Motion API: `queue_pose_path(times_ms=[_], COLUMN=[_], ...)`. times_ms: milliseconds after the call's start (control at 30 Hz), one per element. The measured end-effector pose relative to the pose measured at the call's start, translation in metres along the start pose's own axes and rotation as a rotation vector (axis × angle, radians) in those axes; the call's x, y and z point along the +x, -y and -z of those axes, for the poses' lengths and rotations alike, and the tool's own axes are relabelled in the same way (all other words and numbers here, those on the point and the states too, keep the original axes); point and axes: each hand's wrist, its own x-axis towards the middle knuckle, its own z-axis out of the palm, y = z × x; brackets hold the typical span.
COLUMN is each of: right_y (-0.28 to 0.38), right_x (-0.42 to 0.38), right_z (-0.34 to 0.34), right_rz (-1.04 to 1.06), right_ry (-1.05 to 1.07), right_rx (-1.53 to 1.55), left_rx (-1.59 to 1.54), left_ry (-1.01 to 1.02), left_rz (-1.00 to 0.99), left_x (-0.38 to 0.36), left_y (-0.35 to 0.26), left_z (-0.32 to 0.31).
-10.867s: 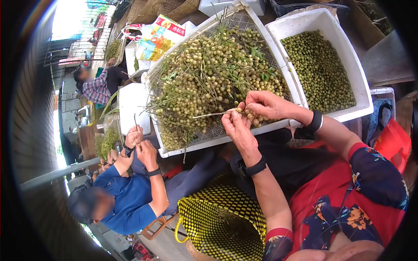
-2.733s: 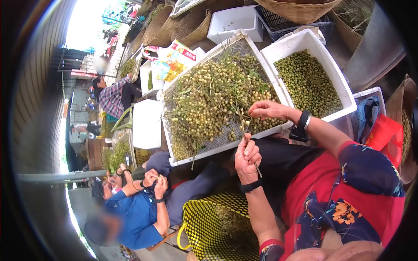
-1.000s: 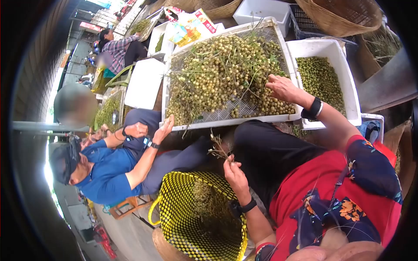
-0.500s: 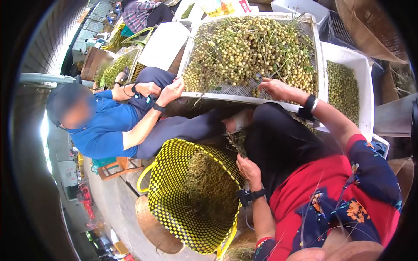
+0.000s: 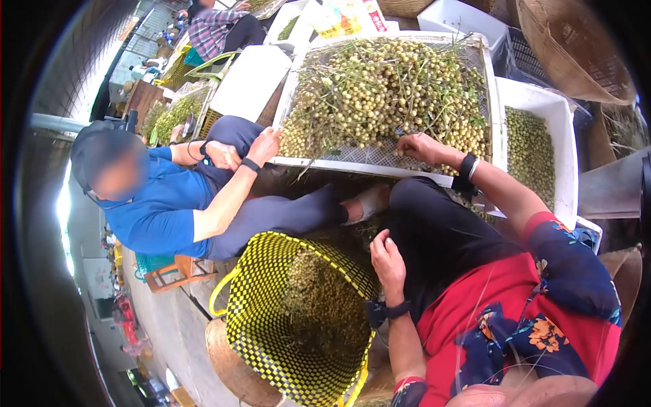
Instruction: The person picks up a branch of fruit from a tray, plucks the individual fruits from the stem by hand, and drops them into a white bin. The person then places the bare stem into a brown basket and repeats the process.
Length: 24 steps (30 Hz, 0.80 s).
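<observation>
My right hand (image 5: 422,147) is at the near edge of a heap of small round yellow-green fruits on stems (image 5: 386,88). Its fingers are drawn together, and whatever is between them is hidden. The fruits lie in a white mesh-bottomed tray (image 5: 495,129). My left hand (image 5: 388,263) is raised beside my knee, fingers loosely apart with nothing visible in them. It is near the rim of a yellow-and-black woven basket (image 5: 261,305), which contains a brownish mass of stems and bits (image 5: 322,298).
A co-worker in a blue shirt (image 5: 152,207) sits to the left, hands at the tray's left corner. A white bin of loose green fruits (image 5: 566,156) stands right of the tray. Wicker baskets (image 5: 576,47) and a white board (image 5: 251,81) are farther back.
The dark stems at my left hand are gone from it, and its fingers have loosened. My right hand has shifted slightly left and down along the heap's edge, its fingers closing.
</observation>
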Motion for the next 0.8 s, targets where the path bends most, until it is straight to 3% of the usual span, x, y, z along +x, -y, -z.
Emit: queue_pose_path(times_ms=[100,133,167,333,400,467,500,567,667,800], right_y=[0.019,0.038,0.046,0.076,0.082,0.093,0.091,0.093,0.085,0.09], right_x=[-0.004,-0.004,-0.007,-0.016,-0.02,-0.018,-0.02,-0.023,-0.03,-0.033], right_z=[0.027,0.045,0.054,0.071,0.073,0.073,0.073,0.084,0.089,0.096], right_rz=[-0.045,-0.345,-0.397,-0.222,-0.143,0.048,0.046,-0.133,-0.211,-0.239], right_ry=[-0.026,0.115,0.117,0.033,-0.031,-0.141,-0.171,-0.035,-0.037,-0.044], right_rx=[0.154,0.357,0.547,0.628,0.467,0.304,0.176,0.387,0.617,0.523], left_rx=[-0.238,-0.16,-0.16,-0.149,-0.393,-0.556,-0.709,-0.854,-1.018,-1.001], left_ry=[0.067,0.052,0.057,0.034,0.13,0.208,0.305,0.42,0.531,0.587], left_rz=[0.036,-0.016,-0.021,-0.19,-0.096,-0.067,0.02,0.113,0.209,0.35], left_x=[0.032,0.046,0.059,0.109,0.119,0.135,0.145,0.153,0.156,0.152], left_y=[-0.023,-0.029,-0.036,-0.083,-0.12,-0.124,-0.116,-0.111,-0.104,-0.121], left_z=[-0.009,-0.013,-0.016,-0.024,-0.033,-0.05,-0.06,-0.07,-0.071,-0.072])
